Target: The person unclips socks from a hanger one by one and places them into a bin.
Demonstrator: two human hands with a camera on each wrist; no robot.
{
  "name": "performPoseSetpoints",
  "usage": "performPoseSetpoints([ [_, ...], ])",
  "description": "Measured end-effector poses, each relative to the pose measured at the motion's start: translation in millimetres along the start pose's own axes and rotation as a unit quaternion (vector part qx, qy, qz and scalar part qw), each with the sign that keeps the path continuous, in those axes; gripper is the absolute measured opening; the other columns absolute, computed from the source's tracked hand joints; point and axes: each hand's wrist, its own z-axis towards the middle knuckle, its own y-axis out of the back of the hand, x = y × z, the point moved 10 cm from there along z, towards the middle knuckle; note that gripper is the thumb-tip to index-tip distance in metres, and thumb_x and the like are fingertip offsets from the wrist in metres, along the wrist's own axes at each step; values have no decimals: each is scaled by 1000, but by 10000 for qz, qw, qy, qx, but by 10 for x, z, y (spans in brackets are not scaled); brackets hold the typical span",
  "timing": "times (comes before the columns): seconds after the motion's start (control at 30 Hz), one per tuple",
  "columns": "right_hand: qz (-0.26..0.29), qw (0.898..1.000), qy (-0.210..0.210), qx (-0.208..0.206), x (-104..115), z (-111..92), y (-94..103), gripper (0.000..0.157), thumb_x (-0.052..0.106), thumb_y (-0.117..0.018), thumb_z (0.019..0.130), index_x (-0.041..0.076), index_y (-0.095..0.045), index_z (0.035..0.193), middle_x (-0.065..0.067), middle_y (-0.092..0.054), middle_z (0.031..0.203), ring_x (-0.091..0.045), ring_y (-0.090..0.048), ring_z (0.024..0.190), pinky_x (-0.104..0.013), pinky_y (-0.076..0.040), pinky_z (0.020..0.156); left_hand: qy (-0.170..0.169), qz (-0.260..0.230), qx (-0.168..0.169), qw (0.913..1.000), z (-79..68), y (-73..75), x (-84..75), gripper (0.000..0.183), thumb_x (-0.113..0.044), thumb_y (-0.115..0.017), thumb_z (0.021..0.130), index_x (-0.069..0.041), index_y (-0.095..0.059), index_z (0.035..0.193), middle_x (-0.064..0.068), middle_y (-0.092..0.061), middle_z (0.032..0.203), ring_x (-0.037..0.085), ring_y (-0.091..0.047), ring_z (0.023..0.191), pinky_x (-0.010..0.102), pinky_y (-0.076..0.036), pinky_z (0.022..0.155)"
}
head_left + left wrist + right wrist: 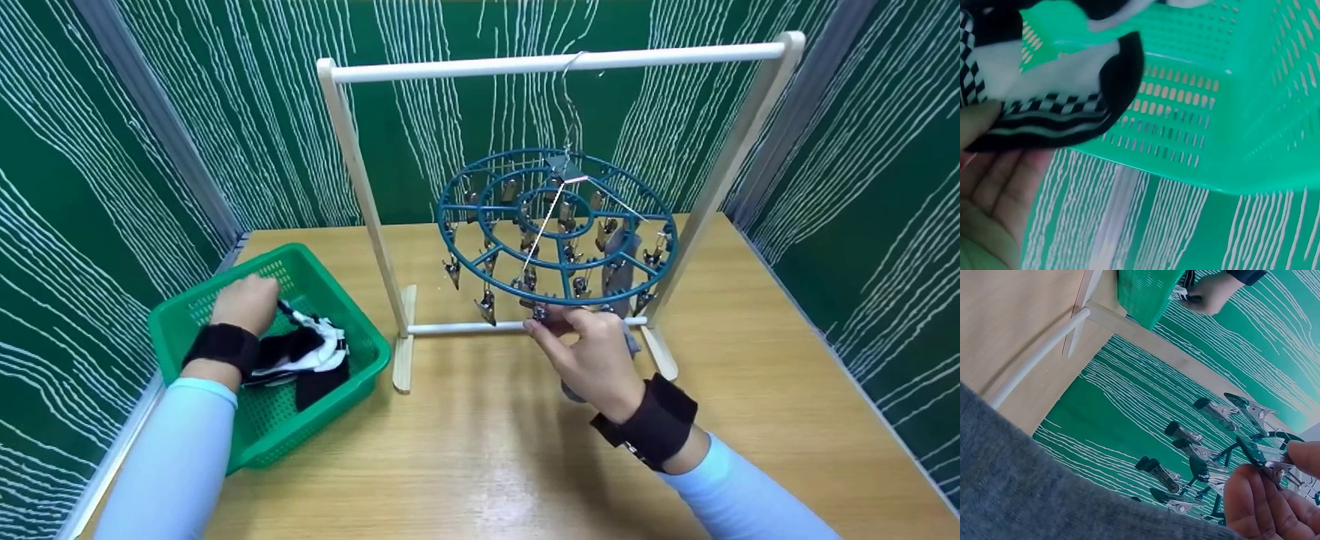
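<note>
In the head view, the left hand (246,304) reaches into the green basket (373,367) on the tabletop (465,465); the right hand (600,360) pinches a clip (540,312) under the round hanger (566,301), near a hanging grey cloth (619,271). The left wrist view shows thumb and fingers gripping a checkered black-and-white sock (1069,70) before the basket's slotted wall. In the right wrist view, thumb and fingers squeeze the clip.

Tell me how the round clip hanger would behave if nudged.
The hanger would likely swing or twist, hanging from a single hook. Gray cloth on one side may encourage tilting. The right hand, pinching one clip, could damp it.
</note>
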Motion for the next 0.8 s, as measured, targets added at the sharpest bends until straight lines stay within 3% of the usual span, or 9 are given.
performPoseSetpoints([
  [0.23, 100, 9999, -12, -16, 12, 14, -3, 6, 2, -85, 92, -1, -81, 95, -10, -83, 86, -22, -79, 71, -37, -68, 67, -522, 470, 684, 9952, -61, -297, -78, 15, 12, -63, 93, 6, -72, 83, 26, -73, 81, 44, -73, 74, 60, -63, 66],
  [0.33, 96, 9999, -22, 19, 6, 11, -15, 7, 2, -86, 91, -1, -81, 95, -11, -83, 86, -21, -79, 71, -36, -68, 67, -408, 385, 1375, 9889, -93, -426, -71, 11, 8, -64, 94, 5, -73, 88, 25, -73, 86, 40, -73, 77, 57, -63, 70],
  [0.43, 77, 10000, -5, 36, 11, 11, -16, 8, 3, -87, 91, -1, -81, 94, -10, -83, 85, -20, -79, 71, -35, -68, 67, -162, 153, 2207, 9751, -141, -567, -54, 5, 1, -67, 92, 2, -72, 91, 22, -74, 93, 32, -68, 78, 51, -60, 72],
  [0.53, 67, 10000, 42, 13, 16, 11, -11, 8, 2, -86, 90, -1, -80, 94, -10, -83, 85, -20, -79, 70, -35, -68, 66, 51, -60, 2729, 9620, -185, -650, -52, 8, -6, -70, 89, 1, -71, 93, 20, -74, 98, 28, -61, 80, 46, -56, 73],
  [0.67, 66, 9999, 74, -28, 18, 7, 1, 6, 1, -86, 91, 0, -80, 93, -10, -82, 84, -21, -78, 69, -36, -67, 65, 154, -181, 2967, 9547, -223, -636, -81, 17, -14, -74, 91, 2, -72, 97, 17, -73, 99, 27, -60, 81, 45, -57, 76],
  [0.8, 83, 10000, 35, -26, 12, 7, 11, 4, 2, -85, 92, 1, -81, 94, -10, -83, 85, -23, -79, 70, -38, -68, 66, 185, -203, 2847, 9582, -209, -503, -143, 22, -24, -77, 93, -4, -69, 88, 10, -67, 86, 25, -58, 76, 43, -55, 72],
])
